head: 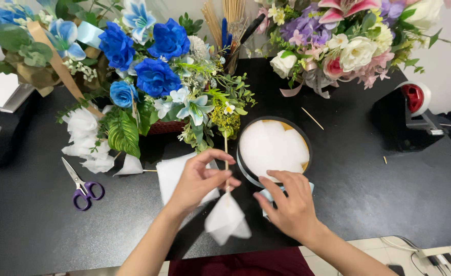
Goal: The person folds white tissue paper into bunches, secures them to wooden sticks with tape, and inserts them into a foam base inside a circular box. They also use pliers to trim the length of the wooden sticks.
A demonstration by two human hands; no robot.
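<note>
Black and glossy, the table (389,199) fills the view from above, with two bare forearms reaching in from the near edge. Nearest, a folded piece of white tissue (227,220) hangs from a thin wooden stick (226,161). The left hand (197,181) pinches that stick between thumb and fingers just above the tissue, holding it upright. The right hand (287,202) rests beside it, fingers curled down on a pale blue object that it mostly hides; whether it grips this is unclear. Just beyond the right hand sits a round dark-rimmed box (273,148) lined with white tissue. A stack of white tissue sheets (171,174) lies under the left hand. Farther left, purple-handled scissors (82,186) lie flat. Behind them stands a blue and white flower arrangement (154,76). At the far right stand a pink, white and purple bouquet (343,46) and a black tape dispenser (409,117).
</note>
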